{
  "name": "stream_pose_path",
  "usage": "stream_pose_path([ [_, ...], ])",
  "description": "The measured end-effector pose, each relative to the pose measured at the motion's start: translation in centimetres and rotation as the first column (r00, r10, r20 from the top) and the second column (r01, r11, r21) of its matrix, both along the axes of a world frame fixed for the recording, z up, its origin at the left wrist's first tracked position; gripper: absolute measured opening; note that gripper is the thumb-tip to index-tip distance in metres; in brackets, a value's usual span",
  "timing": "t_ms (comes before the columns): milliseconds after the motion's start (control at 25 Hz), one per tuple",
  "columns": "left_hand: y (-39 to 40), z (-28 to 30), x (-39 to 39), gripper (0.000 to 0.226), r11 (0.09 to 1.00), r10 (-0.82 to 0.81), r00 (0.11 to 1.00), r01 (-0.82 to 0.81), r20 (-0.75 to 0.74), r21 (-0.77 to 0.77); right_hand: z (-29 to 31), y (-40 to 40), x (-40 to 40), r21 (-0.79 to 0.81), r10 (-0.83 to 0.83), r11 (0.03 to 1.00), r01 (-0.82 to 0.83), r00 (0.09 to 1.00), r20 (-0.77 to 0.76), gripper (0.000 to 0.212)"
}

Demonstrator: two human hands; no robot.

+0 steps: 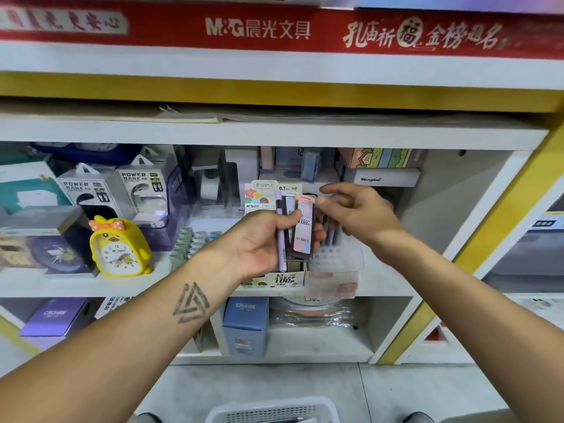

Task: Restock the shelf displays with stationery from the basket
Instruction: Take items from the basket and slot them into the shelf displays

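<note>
Left hand clenched round a fanned bundle of slim lead-refill cases and a lilac pen, held just in front of the printed cardboard 0.7 HB display box on the white middle shelf. Right hand just right of the bundle, fingers loosely extended, tips at the top of the pink-capped holographic case; grasping nothing firmly as far as visible, contact unclear.

Step in hand, by judgement: peeling one case off the bundle for the display box below.

Doing it well:
- Pinch the pink cap end only, draw upward, clear of the neighbouring dark cases.
- Keep left grip tight low on the bundle so the rest stays fanned.
- Drop case upright into the display box, label forward.
- Mind the clear plastic pen holder just right of the box; easy to knock.

White perforated plastic basket on the floor well below the display box, between the feet; contents mostly out of view.
</note>
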State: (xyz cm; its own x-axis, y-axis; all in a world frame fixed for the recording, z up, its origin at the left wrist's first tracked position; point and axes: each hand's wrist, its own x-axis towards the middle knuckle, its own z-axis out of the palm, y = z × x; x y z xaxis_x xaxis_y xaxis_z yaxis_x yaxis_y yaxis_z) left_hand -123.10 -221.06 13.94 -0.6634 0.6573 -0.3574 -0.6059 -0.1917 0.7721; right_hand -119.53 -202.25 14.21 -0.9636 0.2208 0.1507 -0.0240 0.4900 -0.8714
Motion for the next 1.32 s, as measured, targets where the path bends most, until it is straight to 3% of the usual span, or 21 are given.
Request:
stream_pose_path([
  [80, 0.0, -0.1, 0.1, 0.026, 0.999, -0.039, 0.997, 0.039, -0.066, -0.001, 0.1, -1.0, 0.1, -0.194, 0.077, 0.979, -0.066, 0.996, 0.049, 0.023],
  [200, -0.2, 0.1, 0.2, 0.03, 0.999, -0.045, 0.996, 0.046, -0.079, 0.006, 0.5, -1.5, -0.2, -0.354, 0.078, 0.933, -0.061, 0.996, 0.033, 0.019],
  [320, -1.2, 0.7, -0.7, 0.033, 0.993, 0.109, 0.994, -0.11, -0.033, -0.04, 1.2, -1.2, -0.5, -0.403, -0.007, 0.915, -0.002, 1.0, -0.022, 0.007],
  [480, -4.0, 1.1, -2.5, 0.028, 0.948, 0.297, 0.955, -0.297, -0.024, -0.11, 1.6, -1.2, -0.7, -0.14, -0.015, 0.99, -0.009, 0.985, -0.172, 0.012],
  [680, -5.7, 1.5, -2.8, 0.03, 0.943, 0.306, 0.952, -0.303, -0.001, -0.136, 0.6, -2.6, -0.6, 0.143, 0.174, 0.978, -0.151, 0.97, -0.169, 0.011],
  [840, -6.2, 1.5, -2.5, 0.029, 0.945, 0.294, 0.956, -0.293, -0.014, -0.146, -0.9, -4.2, -1.0, 0.488, 0.307, 0.851, -0.194, 0.938, -0.162, 0.008],
  [1040, -6.2, 1.2, -2.3, 0.03, 0.955, 0.263, 0.962, -0.271, -0.078, -0.123, -2.5, -5.5, -0.8, 0.692, 0.318, 0.687, -0.221, 0.948, -0.013, 0.012],
  [1080, -6.2, 1.0, -2.2, 0.03, 0.959, 0.249, 0.965, -0.258, -0.087, -0.115, -2.5, -5.6, -0.9, 0.682, 0.311, 0.704, -0.2, 0.95, -0.041, 0.01],
  [1160, -6.0, 0.9, -2.1, 0.028, 0.971, 0.204, 0.973, -0.216, -0.112, -0.107, -1.9, -5.7, -1.2, 0.497, 0.212, 0.858, -0.13, 0.971, -0.114, 0.009],
  [1240, -5.4, 0.7, -1.8, 0.025, 0.98, 0.152, 0.977, -0.169, -0.148, -0.109, -1.0, -5.5, -1.5, 0.099, 0.09, 0.992, -0.08, 0.991, -0.099, 0.009],
  [1320, -4.8, 0.5, -1.5, 0.023, 0.988, 0.095, 0.981, -0.114, -0.168, -0.104, -0.4, -5.2, -1.4, -0.194, 0.061, 0.979, -0.071, 0.997, -0.057, 0.016],
])
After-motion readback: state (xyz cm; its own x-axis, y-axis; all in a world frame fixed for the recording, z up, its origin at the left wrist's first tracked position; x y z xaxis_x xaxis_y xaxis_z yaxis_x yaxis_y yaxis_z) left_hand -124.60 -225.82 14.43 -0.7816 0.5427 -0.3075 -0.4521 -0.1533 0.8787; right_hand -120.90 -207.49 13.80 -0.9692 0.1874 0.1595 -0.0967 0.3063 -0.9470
